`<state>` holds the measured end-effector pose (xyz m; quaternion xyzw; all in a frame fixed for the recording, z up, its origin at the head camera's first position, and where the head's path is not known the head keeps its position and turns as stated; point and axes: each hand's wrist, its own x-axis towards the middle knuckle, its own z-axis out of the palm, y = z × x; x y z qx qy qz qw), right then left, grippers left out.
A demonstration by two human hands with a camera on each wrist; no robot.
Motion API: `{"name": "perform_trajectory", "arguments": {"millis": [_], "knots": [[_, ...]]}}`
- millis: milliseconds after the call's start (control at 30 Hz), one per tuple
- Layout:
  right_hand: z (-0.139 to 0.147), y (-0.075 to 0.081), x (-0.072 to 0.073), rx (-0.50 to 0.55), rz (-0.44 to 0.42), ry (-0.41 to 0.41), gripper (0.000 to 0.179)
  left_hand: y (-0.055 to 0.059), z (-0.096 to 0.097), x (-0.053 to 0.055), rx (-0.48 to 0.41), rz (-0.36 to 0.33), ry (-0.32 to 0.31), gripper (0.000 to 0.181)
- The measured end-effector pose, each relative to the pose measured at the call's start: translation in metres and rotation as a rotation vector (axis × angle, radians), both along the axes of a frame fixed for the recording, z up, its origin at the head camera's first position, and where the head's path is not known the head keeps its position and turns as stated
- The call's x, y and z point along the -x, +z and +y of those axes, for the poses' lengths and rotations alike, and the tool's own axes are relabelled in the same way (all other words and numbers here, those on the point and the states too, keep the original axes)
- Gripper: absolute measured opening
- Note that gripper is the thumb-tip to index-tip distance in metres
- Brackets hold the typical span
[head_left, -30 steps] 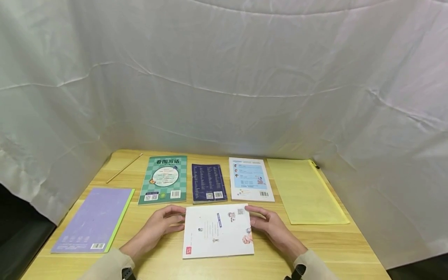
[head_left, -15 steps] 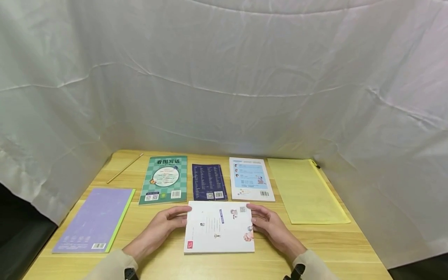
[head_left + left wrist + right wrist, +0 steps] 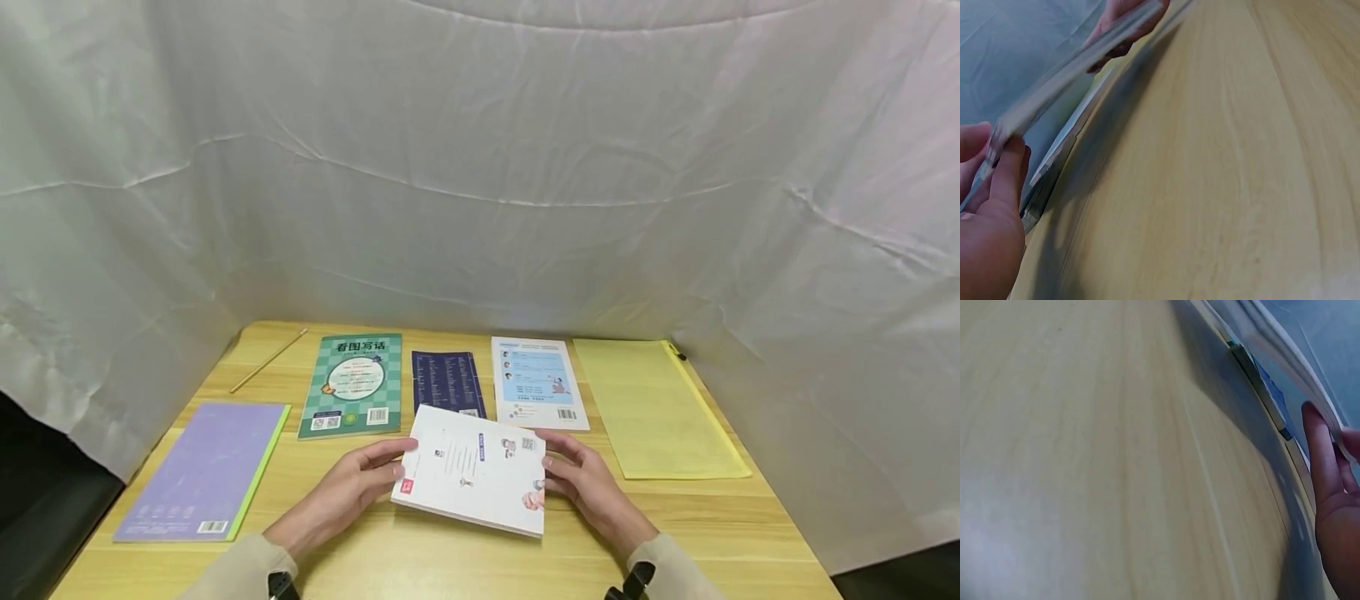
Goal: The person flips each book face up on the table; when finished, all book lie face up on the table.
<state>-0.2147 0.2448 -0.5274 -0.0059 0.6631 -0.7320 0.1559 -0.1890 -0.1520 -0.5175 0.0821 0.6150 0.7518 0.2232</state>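
Observation:
Both hands hold a white book (image 3: 472,471) by its two sides, lifted off the table and tilted in the head view. My left hand (image 3: 352,483) pinches its left edge between thumb and fingers; the left wrist view shows that hand (image 3: 994,206) with fingers under the book (image 3: 1054,81). On the other side my right hand (image 3: 588,479) grips the right edge, its fingers partly behind the cover. In the right wrist view, the thumb and fingers of the right hand (image 3: 1335,494) clasp the book's edge (image 3: 1291,356). A dark blue book (image 3: 447,383) lies just behind, its lower part covered.
On the wooden table (image 3: 720,533) lie a green book (image 3: 352,383), a white and blue book (image 3: 537,383), a yellow zip folder (image 3: 667,417), a purple book (image 3: 198,471) and a thin stick (image 3: 267,361). Pale curtain (image 3: 480,183) hangs around the back and sides.
The white book has come up and away from me, from lying nearly level to tilted with its left side higher. It now covers the dark blue book's lower part. Both hands stay at its sides.

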Motion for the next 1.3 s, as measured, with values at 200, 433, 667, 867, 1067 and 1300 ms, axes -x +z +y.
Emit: {"name": "perform_trajectory", "arguments": {"millis": [200,433,667,867,1067,1300], "knots": [[0.000,-0.001,0.002,0.010,0.008,-0.047,0.063,0.003,-0.001,-0.003,-0.080,-0.033,-0.111,0.073],[0.002,-0.001,0.003,0.004,0.028,-0.033,0.068,-0.001,-0.002,-0.001,-0.061,-0.025,-0.010,0.064],[0.003,0.003,0.003,0.011,0.041,0.001,0.066,0.001,-0.002,-0.002,-0.111,-0.008,-0.062,0.070],[0.003,0.003,0.005,0.028,0.027,-0.020,0.057,0.005,-0.004,0.003,-0.145,0.010,-0.036,0.070],[0.003,0.003,0.006,0.070,0.011,-0.020,0.045,0.005,-0.005,0.008,-0.121,-0.020,0.086,0.060],[0.006,0.003,0.005,0.098,0.014,-0.010,0.035,0.010,-0.003,0.013,-0.064,0.007,0.111,0.057]]}}
